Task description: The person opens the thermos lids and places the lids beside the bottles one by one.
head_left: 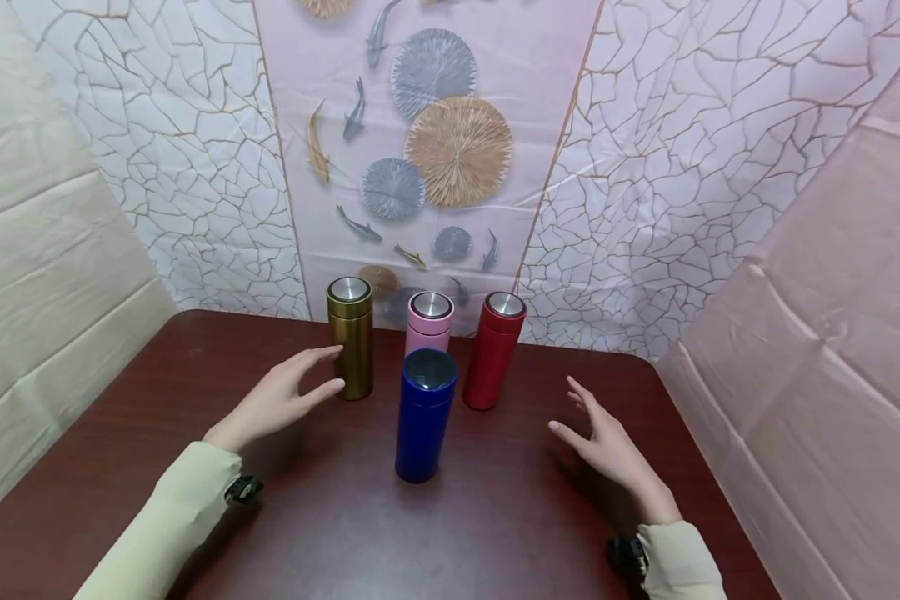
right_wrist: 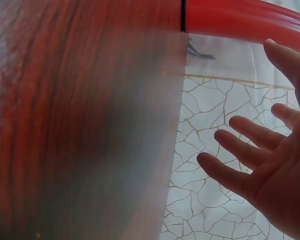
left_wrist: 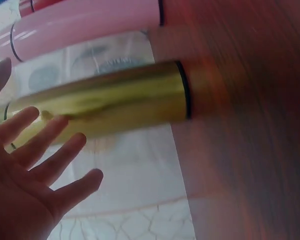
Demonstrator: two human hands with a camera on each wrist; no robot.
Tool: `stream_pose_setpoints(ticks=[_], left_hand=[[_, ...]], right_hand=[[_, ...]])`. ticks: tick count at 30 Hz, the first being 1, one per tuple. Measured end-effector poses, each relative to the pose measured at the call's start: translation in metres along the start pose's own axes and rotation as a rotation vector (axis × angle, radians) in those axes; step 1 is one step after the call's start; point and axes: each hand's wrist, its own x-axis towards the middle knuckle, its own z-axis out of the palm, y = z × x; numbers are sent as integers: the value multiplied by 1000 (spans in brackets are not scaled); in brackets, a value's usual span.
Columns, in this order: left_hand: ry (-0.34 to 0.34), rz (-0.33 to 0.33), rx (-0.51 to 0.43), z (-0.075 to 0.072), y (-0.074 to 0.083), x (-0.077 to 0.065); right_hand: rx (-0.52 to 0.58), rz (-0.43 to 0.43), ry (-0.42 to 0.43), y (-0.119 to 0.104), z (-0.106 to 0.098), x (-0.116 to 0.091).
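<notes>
My left hand (head_left: 281, 396) reaches beside a gold thermos flask (head_left: 356, 354), thumb and fingers spread apart; in the left wrist view its fingers (left_wrist: 57, 160) overlap the gold flask's upper part. Over the right side of the table, my right hand (head_left: 607, 446) hovers with spread fingers and an empty palm. The nearest upright flask to it is a red one (head_left: 492, 358). A blue flask (head_left: 422, 433) stands in front at the middle, partly hiding a pink flask (head_left: 429, 332) behind it. All the flasks have lids on.
The dark red wooden table (head_left: 487, 533) ends at a patterned cloth backdrop (head_left: 420, 250) close behind the flasks. Cream cloth walls (head_left: 825, 358) rise on the left and right sides. Each wrist carries a small black device (head_left: 243, 489).
</notes>
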Motion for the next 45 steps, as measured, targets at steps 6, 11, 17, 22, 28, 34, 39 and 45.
stream_pose_setpoints(ticks=[6, 11, 17, 22, 28, 34, 39, 45], left_hand=[[2, 20, -99, 13, 19, 4], [-54, 34, -194, 20, 30, 12], [-130, 56, -235, 31, 37, 17], [-220, 36, -363, 38, 44, 18], [-307, -32, -451, 47, 51, 14], [-351, -43, -528, 62, 55, 14], [-355, -33, -607, 76, 57, 19], [-382, -33, -685, 89, 59, 19]], right_hand=[[26, -26, -6, -1, 3, 1], [44, -34, -8, -4, 3, 3], [81, -28, -26, -5, 5, 2], [99, -23, -32, -4, 8, 0], [129, -65, -39, -8, 9, -1], [129, -112, -19, -10, 10, -1], [117, -117, -8, -8, 10, -1], [114, -105, -12, -4, 8, -3]])
